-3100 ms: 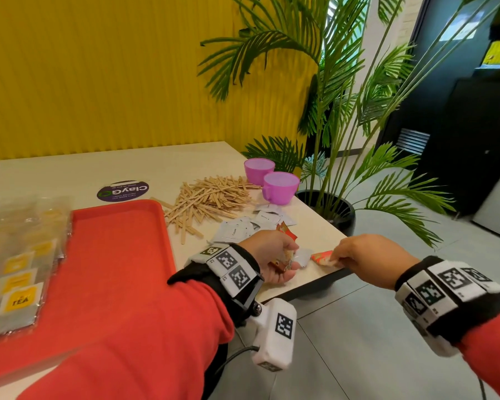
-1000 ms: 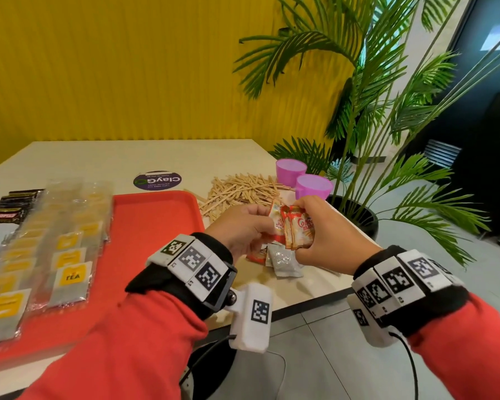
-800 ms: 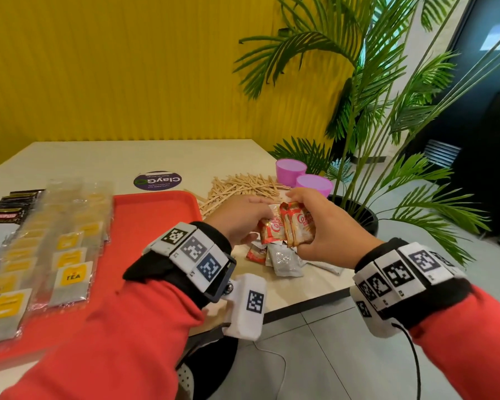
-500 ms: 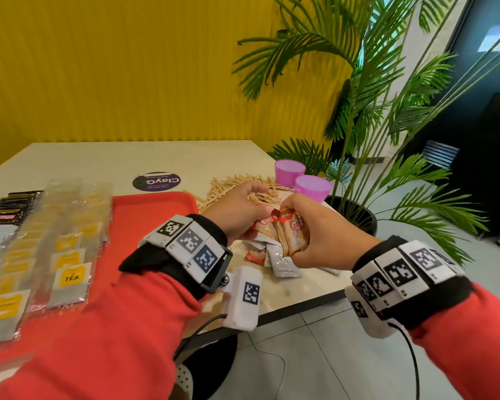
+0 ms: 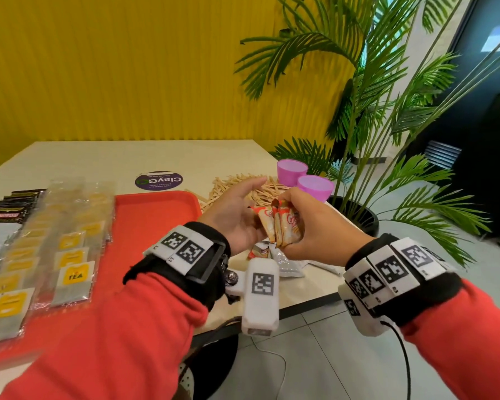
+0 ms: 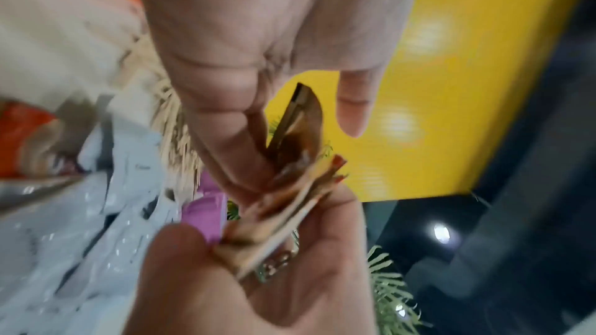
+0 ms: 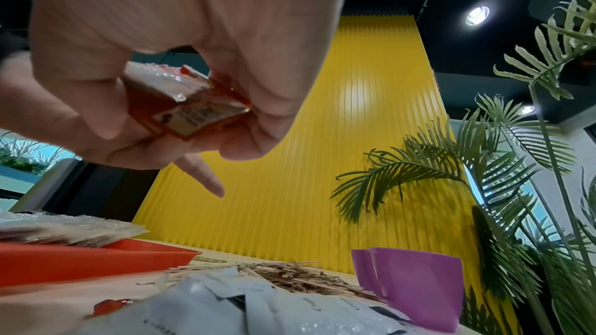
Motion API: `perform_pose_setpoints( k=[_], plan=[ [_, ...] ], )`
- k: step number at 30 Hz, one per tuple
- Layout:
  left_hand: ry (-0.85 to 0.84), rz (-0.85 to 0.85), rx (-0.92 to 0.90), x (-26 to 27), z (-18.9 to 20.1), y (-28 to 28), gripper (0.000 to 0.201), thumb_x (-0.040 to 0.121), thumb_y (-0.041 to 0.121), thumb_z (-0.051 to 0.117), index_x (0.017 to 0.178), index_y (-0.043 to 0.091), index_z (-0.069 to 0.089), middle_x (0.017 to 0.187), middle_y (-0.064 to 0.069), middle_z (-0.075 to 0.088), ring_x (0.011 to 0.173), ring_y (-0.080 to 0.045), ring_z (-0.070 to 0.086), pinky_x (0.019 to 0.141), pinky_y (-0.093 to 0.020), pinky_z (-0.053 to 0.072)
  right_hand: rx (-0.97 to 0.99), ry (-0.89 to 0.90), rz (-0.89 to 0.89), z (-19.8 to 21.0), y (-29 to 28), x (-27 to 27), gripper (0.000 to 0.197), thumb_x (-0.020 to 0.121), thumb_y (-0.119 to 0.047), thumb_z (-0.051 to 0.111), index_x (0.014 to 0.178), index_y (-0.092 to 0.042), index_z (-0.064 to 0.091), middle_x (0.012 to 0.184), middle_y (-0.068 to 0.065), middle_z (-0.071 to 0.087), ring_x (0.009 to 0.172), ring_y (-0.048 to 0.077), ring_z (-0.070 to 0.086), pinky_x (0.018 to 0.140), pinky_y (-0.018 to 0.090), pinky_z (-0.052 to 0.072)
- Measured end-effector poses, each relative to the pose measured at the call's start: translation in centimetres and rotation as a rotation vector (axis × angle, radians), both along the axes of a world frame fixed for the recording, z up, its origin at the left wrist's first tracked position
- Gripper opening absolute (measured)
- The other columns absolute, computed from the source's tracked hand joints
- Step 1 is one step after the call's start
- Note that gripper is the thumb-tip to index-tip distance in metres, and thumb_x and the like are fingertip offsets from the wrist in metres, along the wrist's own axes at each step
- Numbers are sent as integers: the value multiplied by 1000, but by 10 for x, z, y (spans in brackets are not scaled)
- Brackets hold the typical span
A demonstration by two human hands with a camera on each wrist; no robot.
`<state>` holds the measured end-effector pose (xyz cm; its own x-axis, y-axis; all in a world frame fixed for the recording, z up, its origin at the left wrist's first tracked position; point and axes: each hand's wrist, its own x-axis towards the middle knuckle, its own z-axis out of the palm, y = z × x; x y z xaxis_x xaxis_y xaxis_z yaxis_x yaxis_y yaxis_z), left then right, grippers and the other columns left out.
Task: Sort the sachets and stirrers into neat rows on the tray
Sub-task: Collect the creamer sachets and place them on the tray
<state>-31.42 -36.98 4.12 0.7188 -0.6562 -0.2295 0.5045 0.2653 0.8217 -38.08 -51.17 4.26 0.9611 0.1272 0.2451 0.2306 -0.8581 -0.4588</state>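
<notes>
An office break area or café corner, identified by its furnishings and refreshment supplies. A pale desk (image 5: 185, 160) stands against a ribbed yellow wall (image 5: 127, 67); a round purple branded sticker (image 5: 158, 181) lies on the desk top. On the desk, a red serving tray (image 5: 156, 209) carries rows of clear-wrapped tea bags (image 5: 72, 272) labelled "TEA". Right of the tray lie a heap of wooden stirrers (image 5: 240, 186), two purple cups (image 5: 303, 177) and loose white sachets (image 7: 290, 310). Beyond the desk's right edge, a potted palm (image 5: 373, 111) stands on a grey tiled floor (image 5: 315, 356). Recessed spotlights (image 7: 477, 15) sit in a dark ceiling above the wall.
</notes>
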Motion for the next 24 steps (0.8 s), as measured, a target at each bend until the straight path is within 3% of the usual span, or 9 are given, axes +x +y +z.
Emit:
perform_pose_setpoints(
  k=[4,6,8,11,14,17,19,21,24],
  plan=[
    [-33,-120,-59,-8,-7,2,42,75,29,60,110,4,61,97,-13,63,90,-26,61,87,-40,48,-10,-27,-10,-3,3,5,57,67,-18,77,114,-18,45,99,-4,54,84,12,56,68,24,50],
    [-107,-139,50,-8,-12,2,35,75,20,61,109,8,60,95,-10,63,88,-23,60,82,-36,46,-23,-34,-5,-4,6,6,62,67,-19,77,120,-17,44,106,-3,54,90,13,56,74,28,51],
    [-130,-133,146,-7,-16,3,14,84,8,54,96,8,60,84,-9,65,76,-20,61,73,-34,46,-44,-35,1,-7,9,7,65,69,-21,77,124,-16,44,113,-1,52,96,15,55,79,31,49],
    [-130,-98,221,-4,-18,3,16,88,-1,44,88,6,59,76,-10,65,68,-20,61,63,-33,46,-133,-45,11,-12,13,9,71,70,-30,78,131,-20,42,123,-4,50,106,11,46,86,25,40],
    [-177,25,290,-6,-16,6,16,86,-7,45,91,2,57,79,-15,64,67,-24,64,55,-36,53,-204,-13,0,-14,16,13,84,70,-39,77,141,-26,33,139,-5,42,124,14,40,100,30,34],
    [-182,124,290,-5,-13,11,29,85,-9,46,108,7,55,92,-16,65,74,-28,65,53,-36,55,-100,63,-50,-13,18,16,96,73,-40,75,148,-28,17,149,-2,29,134,18,31,107,34,30],
    [-187,234,272,1,-12,17,43,88,-8,44,117,23,51,115,-12,58,89,-29,63,51,-33,55,-112,118,-122,-14,16,18,83,81,-42,66,148,-25,20,148,3,30,134,20,33,107,35,32],
    [-212,337,265,6,-10,23,46,90,-6,41,117,31,48,131,-9,46,108,-32,56,50,-30,56,-258,180,-143,-20,14,19,53,90,-36,57,139,-22,43,139,4,45,126,22,43,103,35,38],
    [-205,418,212,8,-9,30,50,89,-11,36,113,31,46,133,-9,41,116,-34,50,57,-31,58,-464,247,-89,-30,21,16,30,92,-23,48,117,-28,63,120,2,62,114,23,47,95,37,42]
  ],
)
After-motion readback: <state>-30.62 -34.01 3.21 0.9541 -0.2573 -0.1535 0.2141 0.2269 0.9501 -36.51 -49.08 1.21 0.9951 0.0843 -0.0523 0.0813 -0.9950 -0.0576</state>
